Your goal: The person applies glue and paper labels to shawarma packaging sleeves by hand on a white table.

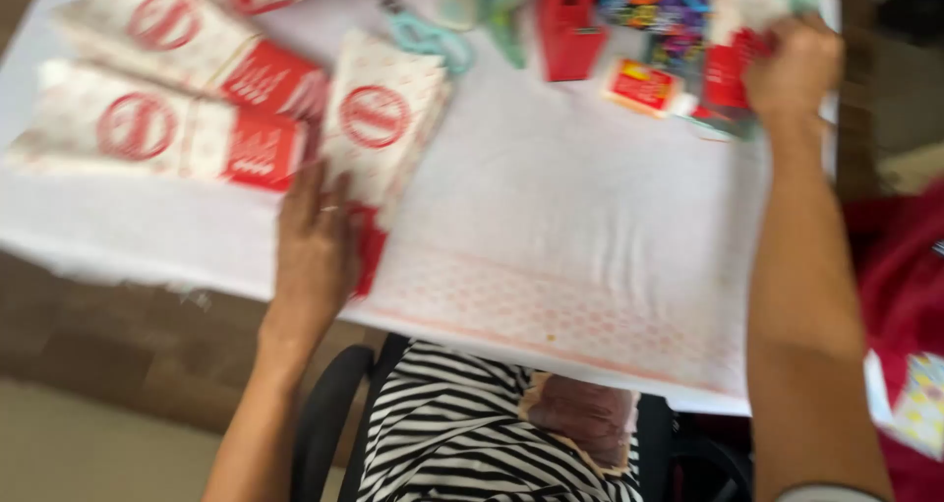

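Three folded white-and-red paper bags (157, 79) stacked at counter's far-left corner, left hand (315, 241) flat, fingers spread, on a fourth bag (379, 133) beside them, right hand (792, 69) closed on red-white sheet (730, 69) at far-right edge (blurry), more apparently left.

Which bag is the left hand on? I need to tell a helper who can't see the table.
On the white table, look left of centre where the left hand lies flat. It rests on the bag stack, white paper with a red ring. Unlike the two bags lying sideways farther left, this stack runs toward the person.
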